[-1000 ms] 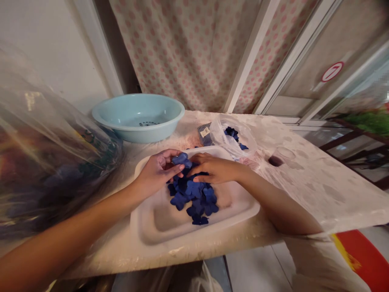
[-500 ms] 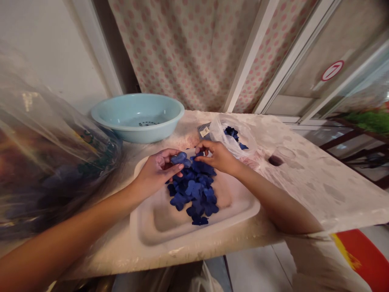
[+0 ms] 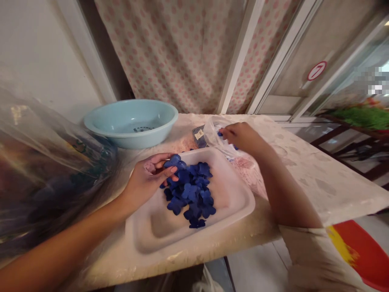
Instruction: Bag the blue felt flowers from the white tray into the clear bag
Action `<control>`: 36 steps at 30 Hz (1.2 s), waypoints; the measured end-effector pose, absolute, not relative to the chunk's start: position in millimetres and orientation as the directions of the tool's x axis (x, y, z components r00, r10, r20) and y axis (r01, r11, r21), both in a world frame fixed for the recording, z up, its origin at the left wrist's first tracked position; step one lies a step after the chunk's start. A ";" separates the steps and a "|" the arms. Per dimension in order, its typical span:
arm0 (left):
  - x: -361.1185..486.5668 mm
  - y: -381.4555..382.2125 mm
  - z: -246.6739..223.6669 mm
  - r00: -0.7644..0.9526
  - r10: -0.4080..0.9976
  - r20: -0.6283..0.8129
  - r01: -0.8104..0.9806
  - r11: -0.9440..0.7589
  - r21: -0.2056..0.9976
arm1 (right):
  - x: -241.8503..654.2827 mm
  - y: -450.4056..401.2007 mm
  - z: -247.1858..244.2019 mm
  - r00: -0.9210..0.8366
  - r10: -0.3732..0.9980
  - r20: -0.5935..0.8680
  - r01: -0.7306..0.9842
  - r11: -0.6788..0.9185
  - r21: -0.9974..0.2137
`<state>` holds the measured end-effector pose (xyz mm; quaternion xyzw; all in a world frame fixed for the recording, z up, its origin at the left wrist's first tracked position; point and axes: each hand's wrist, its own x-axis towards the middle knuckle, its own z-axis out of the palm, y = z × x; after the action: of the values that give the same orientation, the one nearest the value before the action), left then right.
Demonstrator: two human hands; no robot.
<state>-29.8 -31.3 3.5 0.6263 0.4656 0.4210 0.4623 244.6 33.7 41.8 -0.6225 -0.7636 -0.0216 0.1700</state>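
Observation:
Several dark blue flower-shaped pieces lie heaped in a white tray. Over the tray's left side, my left hand pinches a blue petal piece between thumb and fingers. My right hand is at the opening of a clear plastic bag behind the tray, its fingertips closed at a bit of blue. The hand covers most of the bag's contents, and what exactly the fingertips grip is too small to make out.
A light blue basin stands at the back left. A large clear plastic bag bulges along the left side. A small labelled packet lies beside the small bag on the covered table.
My right hand has moved from above the tray back and right to the small plastic bag. My left hand still holds a blue piece. The view has shifted slightly.

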 end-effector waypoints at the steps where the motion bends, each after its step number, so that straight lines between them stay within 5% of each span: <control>1: -29.7 -31.8 4.1 0.202 0.973 0.109 0.200 -0.150 0.968 | 261.5 41.7 43.5 -0.124 0.965 0.229 0.977 0.159 -0.141; 4: -30.6 -30.5 2.3 0.215 0.955 0.203 0.191 -0.245 0.951 | 303.9 66.7 33.4 -0.053 0.994 -0.092 0.998 0.051 -0.027; 8: -32.8 -26.4 -3.4 0.187 0.908 0.376 0.208 -0.410 0.888 | 326.8 90.3 2.8 -0.023 0.981 -0.191 1.000 0.026 0.012; 14: -33.8 -23.9 -6.7 0.260 0.950 0.174 0.176 -0.223 0.959 | 328.2 101.2 -13.8 -0.051 0.964 -0.260 0.999 0.050 -0.009; 22: -28.3 -24.7 -5.7 0.290 0.953 0.084 0.143 -0.130 0.981 | 310.8 70.8 36.0 -0.184 0.978 -0.103 0.980 0.173 -0.102; 27: -27.4 -28.1 -2.7 0.277 0.959 0.059 0.142 -0.101 0.985 | 260.8 26.9 62.5 -0.590 0.796 0.137 0.690 0.585 -0.426; 36: -29.9 -30.3 -8.1 0.416 0.909 0.023 0.098 -0.070 0.993 | 181.7 -4.2 30.2 -0.823 0.529 0.208 0.359 0.767 -0.532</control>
<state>-29.9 -30.3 -8.1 0.6332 0.3976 0.3663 0.5539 181.7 -4.2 30.2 -0.2405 -0.9234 0.2424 0.1756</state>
